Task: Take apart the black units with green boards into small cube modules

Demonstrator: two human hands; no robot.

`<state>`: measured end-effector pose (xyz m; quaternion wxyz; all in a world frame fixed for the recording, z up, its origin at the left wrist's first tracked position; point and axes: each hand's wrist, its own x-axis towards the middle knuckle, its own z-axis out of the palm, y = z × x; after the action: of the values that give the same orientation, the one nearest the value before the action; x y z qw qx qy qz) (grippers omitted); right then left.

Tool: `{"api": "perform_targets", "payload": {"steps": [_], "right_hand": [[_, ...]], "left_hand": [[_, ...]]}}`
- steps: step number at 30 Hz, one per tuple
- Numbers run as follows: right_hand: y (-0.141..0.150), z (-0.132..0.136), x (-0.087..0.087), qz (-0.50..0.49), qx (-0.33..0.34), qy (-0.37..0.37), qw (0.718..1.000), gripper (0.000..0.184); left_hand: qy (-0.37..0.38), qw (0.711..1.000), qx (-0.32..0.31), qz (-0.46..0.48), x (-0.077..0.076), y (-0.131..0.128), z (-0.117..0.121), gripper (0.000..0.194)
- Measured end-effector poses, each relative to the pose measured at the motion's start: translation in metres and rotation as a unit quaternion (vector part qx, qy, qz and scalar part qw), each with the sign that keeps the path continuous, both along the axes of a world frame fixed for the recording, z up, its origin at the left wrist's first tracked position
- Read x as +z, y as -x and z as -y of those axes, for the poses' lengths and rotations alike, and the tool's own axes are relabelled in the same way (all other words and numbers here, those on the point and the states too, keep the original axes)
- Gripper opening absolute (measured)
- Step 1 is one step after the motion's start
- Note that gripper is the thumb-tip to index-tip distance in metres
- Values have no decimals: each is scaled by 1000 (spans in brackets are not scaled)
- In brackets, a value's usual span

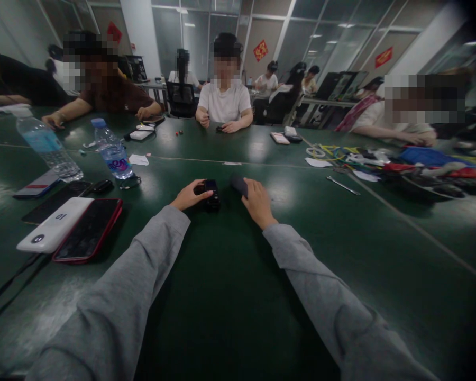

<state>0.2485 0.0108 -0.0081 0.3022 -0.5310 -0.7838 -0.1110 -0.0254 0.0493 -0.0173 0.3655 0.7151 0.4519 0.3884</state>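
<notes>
My left hand point(187, 194) is closed around the left side of a small black box-shaped device point(213, 194) with a dark glossy face. Its exact kind is unclear; it looks like a compact camera. A hand's width to the right, my right hand point(258, 202) grips a dark grey, rounded, elongated object point(238, 184), possibly a soft pouch or cloth. Its near end is hidden under my fingers. Both things are low over the dark green table point(238, 296), apart from each other. Whether either touches the tabletop I cannot tell.
On the left are a white power bank point(55, 225), a red-cased phone point(88, 230) and two water bottles point(113, 151). A wrench point(343, 185) lies right, before a heap of cables and cloth point(420, 164). People sit around the table, one in white point(225, 103) opposite.
</notes>
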Motion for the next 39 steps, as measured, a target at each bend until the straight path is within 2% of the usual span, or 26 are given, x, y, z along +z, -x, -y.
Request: {"api": "perform_targets", "payload": {"steps": [5,13,17,22,31,39], "right_hand": [[20,12,9,57,42,12,997,55],[30,19,2,37,80,10,996,47],[29,16,-3,3,45,3,999,44],[25,12,-6,-36,47,39,997,47],[26,15,-3,-3,-26,45,999,48],[26,16,0,34,-72,61,995,47]], "left_hand": [[-9,1000,2,0,0,-1,1,71],[-11,1000,4,-10,-4,0,-2,71],[-10,1000,8,-1,-4,-1,-2,73],[-5,1000,12,-21,-3,0,-1,78],[-11,999,18,-29,-6,0,-3,78],[-5,995,3,-96,2,1,2,82]]}}
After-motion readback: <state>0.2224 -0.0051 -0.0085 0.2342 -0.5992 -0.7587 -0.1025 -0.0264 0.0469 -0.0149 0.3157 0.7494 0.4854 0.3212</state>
